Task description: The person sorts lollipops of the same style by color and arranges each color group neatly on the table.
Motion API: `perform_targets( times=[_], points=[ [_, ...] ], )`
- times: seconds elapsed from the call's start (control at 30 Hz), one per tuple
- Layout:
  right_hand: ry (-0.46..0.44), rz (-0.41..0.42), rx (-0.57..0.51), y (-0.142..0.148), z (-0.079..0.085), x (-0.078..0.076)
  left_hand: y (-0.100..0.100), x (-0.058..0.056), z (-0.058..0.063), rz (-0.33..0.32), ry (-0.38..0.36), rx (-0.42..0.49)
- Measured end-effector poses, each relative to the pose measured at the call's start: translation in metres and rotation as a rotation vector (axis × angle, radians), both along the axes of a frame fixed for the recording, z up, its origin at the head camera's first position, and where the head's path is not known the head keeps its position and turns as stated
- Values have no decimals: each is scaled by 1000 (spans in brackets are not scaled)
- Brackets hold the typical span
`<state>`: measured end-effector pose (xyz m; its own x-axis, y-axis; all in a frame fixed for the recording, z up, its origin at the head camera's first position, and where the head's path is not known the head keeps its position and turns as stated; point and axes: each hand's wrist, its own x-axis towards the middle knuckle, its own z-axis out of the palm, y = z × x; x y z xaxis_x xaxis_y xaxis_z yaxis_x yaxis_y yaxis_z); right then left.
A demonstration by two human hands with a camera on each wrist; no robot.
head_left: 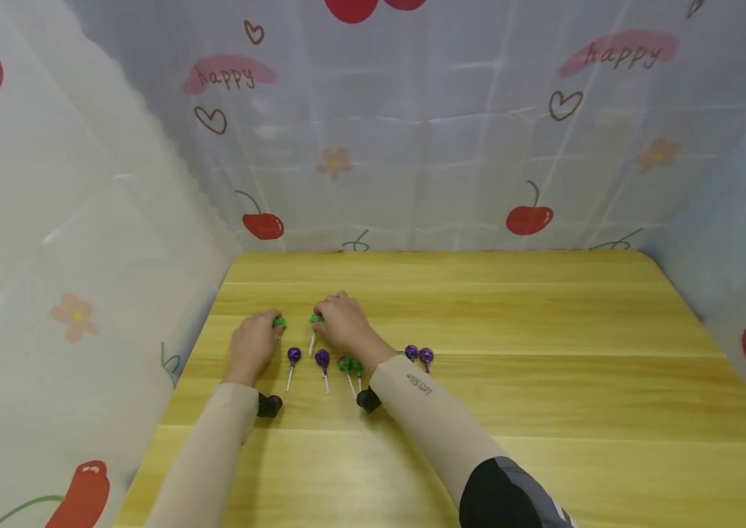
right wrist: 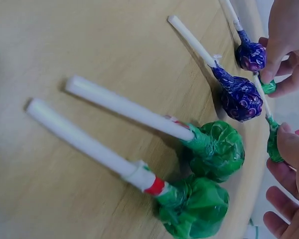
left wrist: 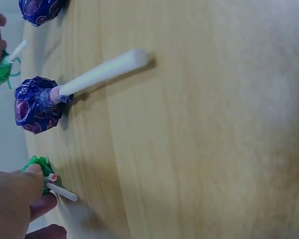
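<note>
My left hand (head_left: pixel 254 346) pinches a green-wrapped lollipop (left wrist: pixel 62 191) between thumb and fingers, its white stick low by the wood. To the right, my right hand (head_left: pixel 344 323) pinches another green lollipop (right wrist: pixel 274 141) by its wrapped head, stick toward me. Nearer me than the hands lie two purple lollipops, one left (head_left: pixel 294 354) and one right (head_left: pixel 323 357), sticks pointing my way. Beside the right wrist, a pair of green lollipops (right wrist: pixel 217 149) lies side by side. The right sleeve partly hides two more purple lollipops (head_left: pixel 426 355) and a bit of green.
The wooden table (head_left: pixel 544 396) runs far to the right of the arms. A white curtain (head_left: pixel 412 161) printed with cherries hangs behind it and along the sides. Black wrist cameras (head_left: pixel 270 405) sit under both wrists, close above the tabletop.
</note>
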<state>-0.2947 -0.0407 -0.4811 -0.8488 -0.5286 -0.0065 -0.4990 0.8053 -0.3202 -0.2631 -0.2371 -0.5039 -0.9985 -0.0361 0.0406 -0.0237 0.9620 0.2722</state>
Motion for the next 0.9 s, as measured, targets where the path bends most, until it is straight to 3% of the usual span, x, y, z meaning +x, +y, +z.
perform_targets(
  times=[0.27,0.47,0.67,0.9],
  points=[
    [-47,-61,70,0,-16,0,7,8,-6,-23,-13,-4],
    [-37,-57,97,0,-22,1,9,11,-7,-21,22,-17],
    [-4,-32,34,13,-9,-5,3,9,-1,-8,61,-50],
    [14,-67,-90,49,10,-14,-2,11,12,-24,105,-59]
  ],
)
